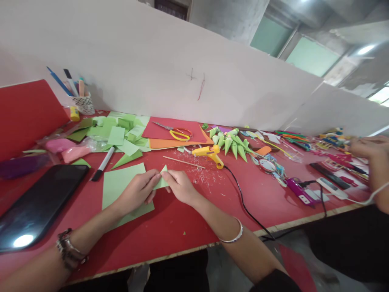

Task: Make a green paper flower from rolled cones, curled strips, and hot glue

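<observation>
Between my two hands is a small piece of light green paper (161, 182), folded to a point at its top. My left hand (140, 190) pinches its left side, and my right hand (180, 185) grips the right side with thumb and fingers. Fingers hide much of the paper. Beneath my left hand lies a larger light green sheet (121, 188) flat on the red table (182, 239). Beyond my hands are a thin wooden stick (184, 162) and a yellow glue gun (208, 153), its black cord trailing toward the table edge.
Cut green papers (117, 132), a marker (103, 163) and a black phone (44, 202) lie leftward. Scissors (179, 133) rest on red paper (152, 129). Folded green cones (232, 142) and a purple power adapter (300, 190) are rightward. Another person's hand (369, 146) shows at far right.
</observation>
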Available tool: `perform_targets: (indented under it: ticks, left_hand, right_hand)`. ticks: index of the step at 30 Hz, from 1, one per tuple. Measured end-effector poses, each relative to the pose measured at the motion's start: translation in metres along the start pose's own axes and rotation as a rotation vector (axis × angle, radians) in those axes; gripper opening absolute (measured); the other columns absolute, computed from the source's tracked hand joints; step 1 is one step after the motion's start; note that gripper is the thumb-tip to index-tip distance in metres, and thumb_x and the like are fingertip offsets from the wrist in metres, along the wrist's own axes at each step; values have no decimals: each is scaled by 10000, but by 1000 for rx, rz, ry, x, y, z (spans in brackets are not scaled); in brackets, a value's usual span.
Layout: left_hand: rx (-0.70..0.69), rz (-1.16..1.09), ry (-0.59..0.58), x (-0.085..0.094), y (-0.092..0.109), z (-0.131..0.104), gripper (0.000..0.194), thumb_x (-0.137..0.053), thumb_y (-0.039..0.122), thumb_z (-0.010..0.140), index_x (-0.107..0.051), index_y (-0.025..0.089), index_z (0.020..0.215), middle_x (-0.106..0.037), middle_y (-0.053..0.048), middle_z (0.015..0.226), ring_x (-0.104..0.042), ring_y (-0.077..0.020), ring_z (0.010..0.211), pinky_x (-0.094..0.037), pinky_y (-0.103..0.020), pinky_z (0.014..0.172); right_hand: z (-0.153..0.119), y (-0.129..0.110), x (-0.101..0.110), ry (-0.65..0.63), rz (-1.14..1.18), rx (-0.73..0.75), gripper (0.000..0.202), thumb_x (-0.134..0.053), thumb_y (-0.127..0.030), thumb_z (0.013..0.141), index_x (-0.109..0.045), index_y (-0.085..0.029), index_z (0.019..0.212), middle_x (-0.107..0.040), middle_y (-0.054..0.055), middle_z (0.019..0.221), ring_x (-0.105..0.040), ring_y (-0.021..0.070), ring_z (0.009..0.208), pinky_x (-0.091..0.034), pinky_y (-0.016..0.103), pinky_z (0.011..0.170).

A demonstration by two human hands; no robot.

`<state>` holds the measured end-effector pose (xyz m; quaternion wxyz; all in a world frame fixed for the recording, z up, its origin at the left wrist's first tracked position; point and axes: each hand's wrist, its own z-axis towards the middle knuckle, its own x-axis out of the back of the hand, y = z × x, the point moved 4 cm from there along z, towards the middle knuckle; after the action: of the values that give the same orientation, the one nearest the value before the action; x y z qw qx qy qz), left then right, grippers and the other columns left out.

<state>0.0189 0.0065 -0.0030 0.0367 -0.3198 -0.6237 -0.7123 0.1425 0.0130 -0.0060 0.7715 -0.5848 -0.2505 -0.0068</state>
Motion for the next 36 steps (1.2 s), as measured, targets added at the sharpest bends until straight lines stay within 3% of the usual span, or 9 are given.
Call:
perform_targets:
  ticks: [13,17,20,24,30,36]
  left_hand:
    - [-52,47,34,2,-2,2,323,-275,397,885,-401,202,659,-457,60,451,-437,-107,418,-357,-212,475]
    - [-123,151,127,4,0,3,308,-286,399,878,-369,208,652,-446,40,554,-442,-127,522,-345,-225,520]
    - [-102,218,173,4,0,4,293,-278,388,876,-342,214,649,-410,47,532,-414,-128,502,-315,-226,501]
    - [-89,238,172,2,2,4,262,-288,352,868,-327,215,648,-417,43,544,-410,-132,500,-309,-234,503]
    - [-24,-31,77,-6,4,0,276,-272,375,884,-341,217,668,-367,72,466,-370,-111,423,-311,-211,444]
    - [-35,6,97,-4,7,-2,341,-284,394,890,-316,204,610,-371,76,423,-351,-91,403,-300,-209,454]
  right_hand:
    - [1,1,-1,-48,13,-10,427,-325,-442,866,-391,-177,538,-426,-43,459,-430,67,455,-340,195,513]
    - [1,2,-2,-67,-32,1,436,-331,-442,868,-374,-181,522,-414,-48,444,-421,67,437,-331,198,502]
    - [0,4,-4,-84,-18,-11,439,-328,-447,869,-374,-182,522,-414,-45,443,-423,73,440,-323,199,490]
    - [0,4,-3,-33,-14,-31,443,-335,-453,861,-337,-183,510,-376,-49,427,-389,71,432,-285,200,468]
    - [0,2,2,50,-86,-2,442,-345,-451,860,-337,-180,510,-352,-46,428,-365,73,438,-247,210,459]
    - [-1,1,3,132,-70,-13,440,-317,-449,872,-353,-181,525,-388,-42,436,-391,73,433,-276,208,468]
